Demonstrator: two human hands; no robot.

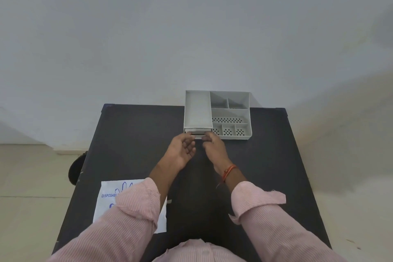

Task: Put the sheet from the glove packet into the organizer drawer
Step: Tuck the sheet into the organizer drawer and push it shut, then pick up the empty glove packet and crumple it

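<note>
A grey plastic organizer [230,112] stands at the far middle of the black table [136,134], with a small drawer [197,134] at its lower left front. My left hand [181,151] and my right hand [213,147] both reach the drawer front, fingertips at its left and right ends. The drawer looks nearly flush with the organizer; I cannot tell whether the fingers grip it or only touch it. The white glove packet [106,204] with blue print lies flat at the near left, partly hidden under my left sleeve. No loose sheet shows.
The organizer's top has several open compartments, some with perforated floors [227,120]. A dark round object [76,168] sits on the floor beside the table's left edge. A pale wall rises right behind the table.
</note>
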